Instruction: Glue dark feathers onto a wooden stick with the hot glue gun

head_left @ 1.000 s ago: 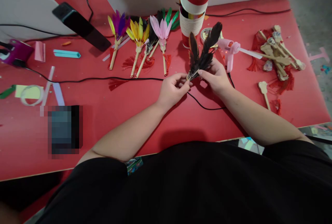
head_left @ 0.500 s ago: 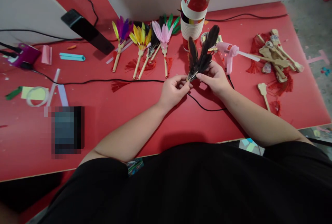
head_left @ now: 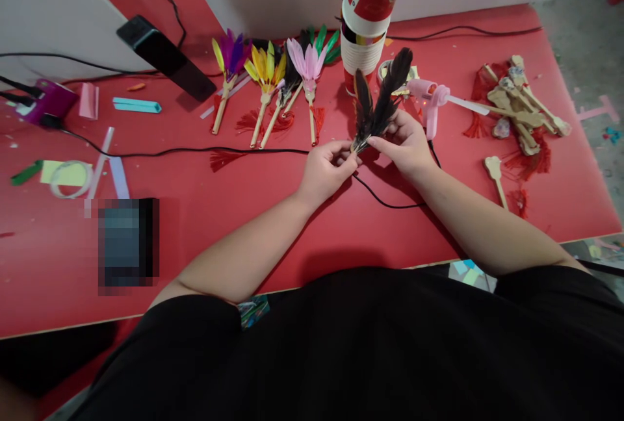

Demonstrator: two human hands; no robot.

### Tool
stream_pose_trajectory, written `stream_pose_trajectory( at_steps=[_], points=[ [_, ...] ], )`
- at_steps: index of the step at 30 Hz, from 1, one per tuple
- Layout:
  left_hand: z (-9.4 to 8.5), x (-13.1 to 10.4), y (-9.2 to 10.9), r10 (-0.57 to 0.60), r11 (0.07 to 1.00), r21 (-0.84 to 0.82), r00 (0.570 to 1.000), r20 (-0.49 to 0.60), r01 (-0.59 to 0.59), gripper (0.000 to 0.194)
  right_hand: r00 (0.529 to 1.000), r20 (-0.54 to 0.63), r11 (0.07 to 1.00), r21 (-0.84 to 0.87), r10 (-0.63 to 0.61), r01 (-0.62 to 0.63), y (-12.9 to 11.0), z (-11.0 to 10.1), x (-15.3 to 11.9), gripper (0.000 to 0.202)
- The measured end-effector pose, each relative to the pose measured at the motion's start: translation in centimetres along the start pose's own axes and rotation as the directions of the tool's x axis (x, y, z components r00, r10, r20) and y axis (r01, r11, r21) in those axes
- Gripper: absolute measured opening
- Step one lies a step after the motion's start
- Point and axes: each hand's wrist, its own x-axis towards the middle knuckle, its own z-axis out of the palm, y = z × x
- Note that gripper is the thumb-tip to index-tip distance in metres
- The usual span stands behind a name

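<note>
Several dark feathers (head_left: 381,106) fan upward between my hands over the red table. My left hand (head_left: 325,173) pinches their pale quill ends between thumb and fingers. Further up on the right side, my right hand (head_left: 407,147) has its thumb and fingers closed on the same feathers. Whether a stick lies within the left fingers is hidden. Just behind the right hand stands a pink glue gun (head_left: 429,99) with a small orange light and a white glue stick out its back. Its black cord passes under my right arm.
Feather fans with wooden handles and red tassels (head_left: 311,76) lie at the back. Stacked paper cups (head_left: 361,51) rise behind the feathers. Wooden sticks (head_left: 524,102) with tassels are heaped right, near a single wooden piece (head_left: 494,171). A phone (head_left: 166,60) leans left; a cord (head_left: 195,151) crosses the table.
Both hands keep their hold on the feathers, with only a slight shift of the right fingers. The whole view has moved very slightly.
</note>
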Motion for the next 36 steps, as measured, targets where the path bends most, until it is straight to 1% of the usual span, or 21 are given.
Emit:
stream_pose_trajectory(
  at_steps=[5,8,13,18,21,23,25,27,30,32,34,36],
  points=[
    [-0.2,0.1,-0.1,0.014,1.0,-0.018,1.0,0.006,-0.014,0.024,0.996,0.031,0.997,0.005,-0.081,0.081,0.5,-0.2,0.0,0.065],
    [-0.2,0.1,-0.3,0.009,1.0,-0.021,1.0,0.013,-0.009,0.021,0.996,0.043,0.997,-0.009,-0.078,0.079,0.6,-0.2,0.0,0.065],
    [-0.2,0.2,-0.4,-0.009,0.999,-0.052,1.0,-0.001,0.009,0.018,0.999,0.008,0.999,-0.003,-0.05,0.05,0.2,-0.2,0.0,0.074],
    [-0.1,0.2,-0.3,-0.016,0.986,-0.168,1.0,0.006,0.017,0.036,0.999,0.036,0.998,0.069,-0.007,0.005,-0.4,-0.2,-0.1,0.07],
    [0.1,0.2,-0.4,-0.023,0.973,-0.227,1.0,0.021,0.027,0.049,0.999,0.035,0.998,0.07,-0.001,-0.002,-0.7,-0.3,-0.1,0.069],
    [0.1,0.1,-0.4,-0.013,0.959,-0.283,1.0,0.006,0.014,0.054,0.999,0.049,0.999,0.045,0.008,-0.01,-0.8,-0.2,-0.3,0.069],
    [0.1,0.1,-0.4,0.001,0.941,-0.337,1.0,-0.027,-0.01,0.054,0.996,0.093,1.0,-0.005,0.004,-0.003,-1.1,-0.1,-0.7,0.069],
    [0.1,0.1,-0.3,0.005,0.928,-0.372,0.998,-0.061,-0.027,0.054,0.984,0.177,0.996,-0.086,-0.018,0.034,-1.5,0.1,-1.2,0.062],
    [0.1,0.1,0.0,-0.01,0.91,-0.413,0.996,-0.088,-0.027,0.059,0.934,0.353,0.96,-0.241,-0.052,0.145,-2.2,0.5,-2.0,0.044],
    [0.2,0.0,0.2,-0.028,0.894,-0.448,0.997,-0.077,-0.009,0.063,0.897,0.44,0.931,-0.305,-0.049,0.2,-2.5,0.7,-2.4,0.034],
    [0.3,-0.1,0.3,-0.053,0.877,-0.481,0.997,-0.054,0.021,0.068,0.88,0.474,0.926,-0.32,-0.025,0.199,-2.6,0.9,-2.6,0.03],
    [0.5,-0.2,0.4,-0.08,0.859,-0.509,0.996,-0.038,0.05,0.072,0.885,0.466,0.936,-0.316,0.008,0.158,-2.6,1.0,-2.5,0.032]
  ],
)
